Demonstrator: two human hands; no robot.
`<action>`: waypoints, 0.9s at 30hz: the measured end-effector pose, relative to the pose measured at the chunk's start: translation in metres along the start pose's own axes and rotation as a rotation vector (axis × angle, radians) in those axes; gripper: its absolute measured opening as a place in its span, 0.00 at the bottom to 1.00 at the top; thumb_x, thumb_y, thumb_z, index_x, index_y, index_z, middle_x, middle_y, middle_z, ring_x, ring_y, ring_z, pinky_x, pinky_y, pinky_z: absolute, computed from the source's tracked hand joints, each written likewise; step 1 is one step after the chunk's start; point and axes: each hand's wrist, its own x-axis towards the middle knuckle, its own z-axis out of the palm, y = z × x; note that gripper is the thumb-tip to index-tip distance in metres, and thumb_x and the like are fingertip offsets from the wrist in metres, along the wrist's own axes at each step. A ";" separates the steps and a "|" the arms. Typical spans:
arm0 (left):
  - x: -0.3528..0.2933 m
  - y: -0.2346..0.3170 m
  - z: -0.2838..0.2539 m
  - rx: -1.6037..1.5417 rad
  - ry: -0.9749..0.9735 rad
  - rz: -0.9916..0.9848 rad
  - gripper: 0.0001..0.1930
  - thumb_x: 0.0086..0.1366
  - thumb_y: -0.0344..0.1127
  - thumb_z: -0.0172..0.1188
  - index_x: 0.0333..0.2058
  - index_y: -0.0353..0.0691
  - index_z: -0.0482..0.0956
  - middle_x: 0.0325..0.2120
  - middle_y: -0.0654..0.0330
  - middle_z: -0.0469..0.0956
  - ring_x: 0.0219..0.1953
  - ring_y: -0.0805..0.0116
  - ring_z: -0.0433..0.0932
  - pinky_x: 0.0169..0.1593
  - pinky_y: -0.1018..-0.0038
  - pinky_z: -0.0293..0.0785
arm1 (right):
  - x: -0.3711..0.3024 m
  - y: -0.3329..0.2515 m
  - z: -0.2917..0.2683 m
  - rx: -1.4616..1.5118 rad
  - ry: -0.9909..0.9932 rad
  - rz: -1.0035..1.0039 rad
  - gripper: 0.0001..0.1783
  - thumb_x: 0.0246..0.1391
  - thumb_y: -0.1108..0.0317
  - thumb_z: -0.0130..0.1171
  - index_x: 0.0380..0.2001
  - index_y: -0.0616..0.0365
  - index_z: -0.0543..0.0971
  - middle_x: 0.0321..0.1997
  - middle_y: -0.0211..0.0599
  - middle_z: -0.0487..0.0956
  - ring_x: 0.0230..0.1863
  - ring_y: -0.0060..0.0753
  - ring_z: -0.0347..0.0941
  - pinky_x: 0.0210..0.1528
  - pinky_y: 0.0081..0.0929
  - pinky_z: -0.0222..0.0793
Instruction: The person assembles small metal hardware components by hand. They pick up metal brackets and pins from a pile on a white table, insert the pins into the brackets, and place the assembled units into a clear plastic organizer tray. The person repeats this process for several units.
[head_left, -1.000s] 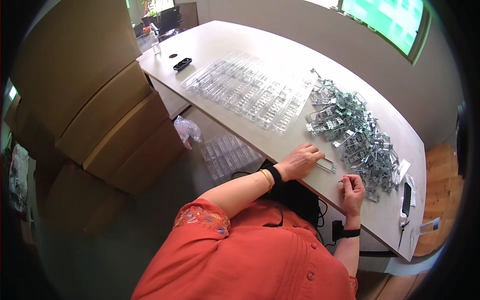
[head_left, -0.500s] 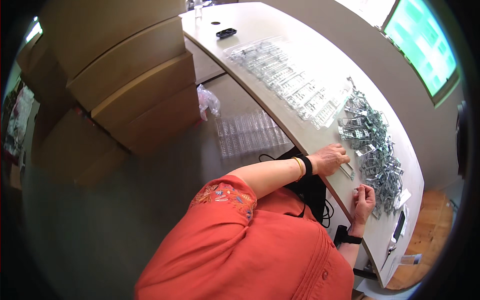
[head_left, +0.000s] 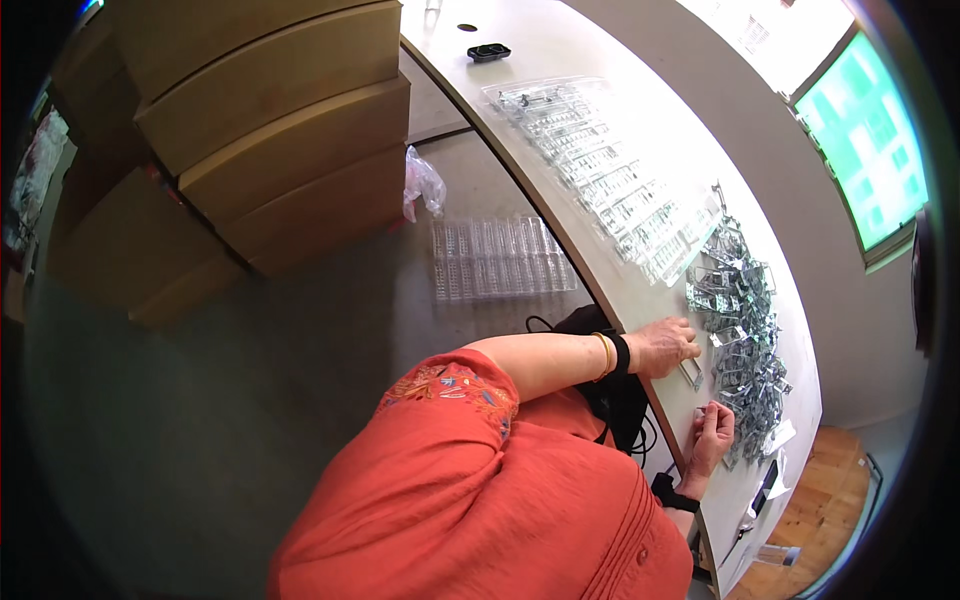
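Note:
My left hand (head_left: pixel 663 346) rests at the table's near edge, its fingers curled down on one end of a thin metal bracket (head_left: pixel 692 373). The bracket's other end sticks out from under the fingertips. Close by on the right, my right hand (head_left: pixel 713 430) is closed in a pinch just above the tabletop; what lies between thumb and finger is too small to name. Beyond both hands spreads a long heap of similar metal brackets (head_left: pixel 742 345). To the left of the heap, a clear plastic tray (head_left: pixel 600 190) holds rows of metal parts.
The white table (head_left: pixel 530 170) curves around me. A black case (head_left: pixel 489 52) lies at its far end. Stacked cardboard boxes (head_left: pixel 300 150) stand on the left. Clear empty trays (head_left: pixel 500 262) and a plastic bag (head_left: pixel 424 182) are on the floor. A dark tool (head_left: pixel 738 540) lies at right.
The whole view has shifted a little, so the table sits differently in the picture. Both hands keep nearly the same places on the table, the left still on the bracket and the right still pinched.

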 end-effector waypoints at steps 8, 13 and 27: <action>-0.005 0.009 -0.011 -0.011 0.007 0.004 0.15 0.57 0.29 0.61 0.45 0.39 0.81 0.36 0.56 0.78 0.43 0.53 0.78 0.51 0.60 0.75 | -0.003 -0.002 0.000 0.044 0.020 0.051 0.08 0.72 0.61 0.65 0.43 0.54 0.83 0.34 0.21 0.82 0.24 0.07 0.68 0.24 0.10 0.57; -0.005 0.017 -0.023 -0.074 -0.008 -0.036 0.20 0.60 0.27 0.60 0.52 0.35 0.77 0.46 0.47 0.78 0.49 0.47 0.78 0.56 0.56 0.74 | -0.007 -0.002 0.000 0.128 0.019 0.076 0.08 0.72 0.61 0.64 0.43 0.53 0.82 0.35 0.21 0.82 0.23 0.07 0.67 0.23 0.10 0.57; 0.040 0.057 -0.074 -0.384 0.189 -0.142 0.11 0.61 0.28 0.66 0.40 0.36 0.75 0.34 0.51 0.78 0.38 0.46 0.80 0.41 0.56 0.77 | -0.022 -0.016 0.001 0.180 0.031 0.178 0.06 0.72 0.64 0.64 0.44 0.53 0.81 0.38 0.23 0.82 0.29 0.10 0.70 0.30 0.10 0.63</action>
